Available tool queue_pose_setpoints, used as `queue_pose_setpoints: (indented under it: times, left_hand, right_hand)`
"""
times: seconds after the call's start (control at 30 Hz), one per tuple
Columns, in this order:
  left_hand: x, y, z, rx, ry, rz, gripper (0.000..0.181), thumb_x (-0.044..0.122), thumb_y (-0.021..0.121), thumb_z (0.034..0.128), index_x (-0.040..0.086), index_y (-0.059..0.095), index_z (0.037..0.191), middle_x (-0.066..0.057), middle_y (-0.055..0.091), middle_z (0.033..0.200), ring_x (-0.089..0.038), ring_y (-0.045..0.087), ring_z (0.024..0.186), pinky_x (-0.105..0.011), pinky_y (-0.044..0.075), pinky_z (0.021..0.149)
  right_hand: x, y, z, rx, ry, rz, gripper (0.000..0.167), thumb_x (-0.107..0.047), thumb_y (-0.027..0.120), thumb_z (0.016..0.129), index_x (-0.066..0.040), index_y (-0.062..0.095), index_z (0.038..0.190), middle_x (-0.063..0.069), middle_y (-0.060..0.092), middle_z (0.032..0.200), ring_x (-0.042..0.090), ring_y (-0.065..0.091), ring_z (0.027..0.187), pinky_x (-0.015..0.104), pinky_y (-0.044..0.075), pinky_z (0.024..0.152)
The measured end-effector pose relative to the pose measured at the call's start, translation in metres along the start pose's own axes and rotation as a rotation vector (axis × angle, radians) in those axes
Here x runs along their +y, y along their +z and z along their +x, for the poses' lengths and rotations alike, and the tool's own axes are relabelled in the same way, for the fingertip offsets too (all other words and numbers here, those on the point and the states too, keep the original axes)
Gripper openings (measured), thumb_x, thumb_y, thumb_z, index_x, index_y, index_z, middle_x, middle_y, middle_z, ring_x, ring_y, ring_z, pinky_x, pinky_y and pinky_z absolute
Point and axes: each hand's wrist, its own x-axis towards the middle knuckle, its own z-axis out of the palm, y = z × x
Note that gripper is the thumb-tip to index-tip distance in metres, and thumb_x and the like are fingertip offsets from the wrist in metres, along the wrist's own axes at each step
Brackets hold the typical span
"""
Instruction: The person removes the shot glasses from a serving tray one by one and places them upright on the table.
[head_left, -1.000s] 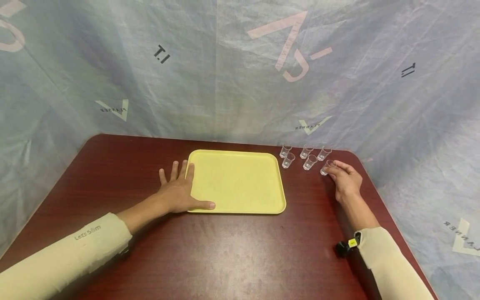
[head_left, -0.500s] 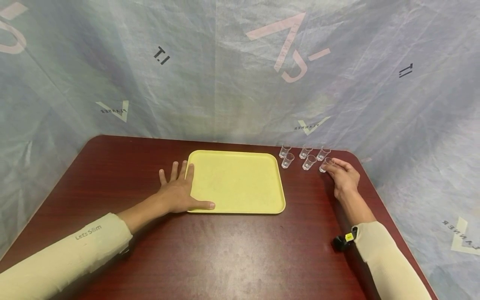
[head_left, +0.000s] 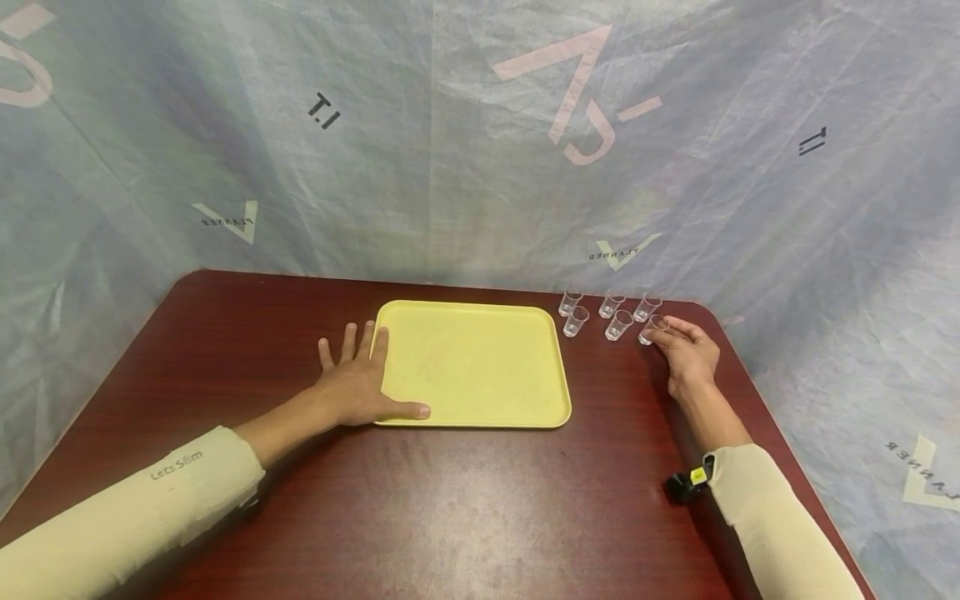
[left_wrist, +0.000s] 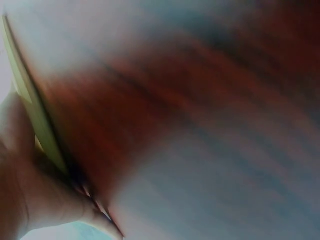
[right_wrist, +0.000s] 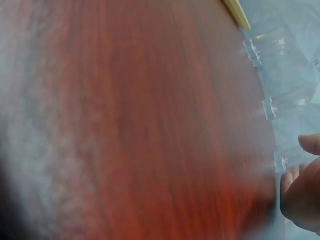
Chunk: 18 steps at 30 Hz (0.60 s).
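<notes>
A yellow rectangular tray (head_left: 472,367) lies in the middle of the table. My left hand (head_left: 352,390) rests on its left edge, fingers spread, the thumb along the near rim. To the right of the tray stand small clear shot glasses in two rows. My right hand (head_left: 692,357) holds the front-right shot glass (head_left: 648,336) between thumb and fingers, its base at the table. Left of it in the front row are a middle shot glass (head_left: 618,326) and a left shot glass (head_left: 576,322). In the right wrist view, the held glass (right_wrist: 281,161) is partly hidden by the hand.
Three more shot glasses form the back row, left (head_left: 570,303), middle (head_left: 612,305) and right (head_left: 647,307). The dark red wooden table (head_left: 465,508) has its far edge close behind them. A grey printed sheet (head_left: 420,167) hangs around the table.
My right hand has shifted the front-right shot glass slightly away from me, closer to the back row, then held it still. The left hand and tray have stayed in place.
</notes>
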Motion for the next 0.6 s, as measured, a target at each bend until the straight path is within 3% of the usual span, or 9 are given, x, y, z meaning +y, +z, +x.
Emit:
queue_pose_setpoints:
  times: [0.2,0.37,0.47,0.6]
  left_hand:
    - [0.002,-0.002,0.003,-0.010,-0.005,0.021,0.171,0.110,0.066,0.0680,0.003,-0.004,0.181,-0.027,-0.013,0.188,-0.054,-0.018,0.174,-0.087,-0.016,0.128]
    - [0.002,-0.007,0.003,-0.025,-0.015,0.030,0.166,0.111,0.062,0.0696,0.005,0.000,0.182,-0.027,-0.007,0.189,-0.054,-0.012,0.175,-0.086,-0.010,0.131]
    - [-0.002,-0.015,0.003,-0.028,-0.015,0.030,0.159,0.111,0.059,0.0727,0.007,0.009,0.182,-0.027,0.002,0.189,-0.055,-0.003,0.175,-0.087,-0.002,0.132]
    - [-0.007,-0.032,0.006,0.005,0.006,0.011,0.148,0.109,0.058,0.0766,0.008,0.027,0.180,-0.028,0.029,0.184,-0.056,0.026,0.171,-0.086,0.026,0.128]
  right_hand:
    - [0.000,-0.003,-0.002,0.027,-0.016,-0.100,0.044,0.014,0.090,0.084,-0.009,0.077,0.119,-0.010,0.084,0.091,-0.001,0.079,0.081,0.014,0.063,0.074]
    - [-0.003,-0.005,-0.008,0.057,-0.070,-0.220,0.057,-0.003,0.097,0.086,-0.012,0.073,0.137,-0.006,0.077,0.121,0.001,0.072,0.104,0.011,0.059,0.082]
    - [-0.008,-0.003,-0.013,0.061,-0.191,-0.447,0.069,-0.026,0.097,0.090,-0.016,0.067,0.152,0.001,0.070,0.148,0.012,0.065,0.126,0.018,0.055,0.100]
    - [-0.018,0.003,-0.019,-0.002,-0.413,-0.774,0.080,-0.049,0.087,0.097,-0.018,0.058,0.165,0.009,0.058,0.170,0.030,0.053,0.157,0.045,0.042,0.130]
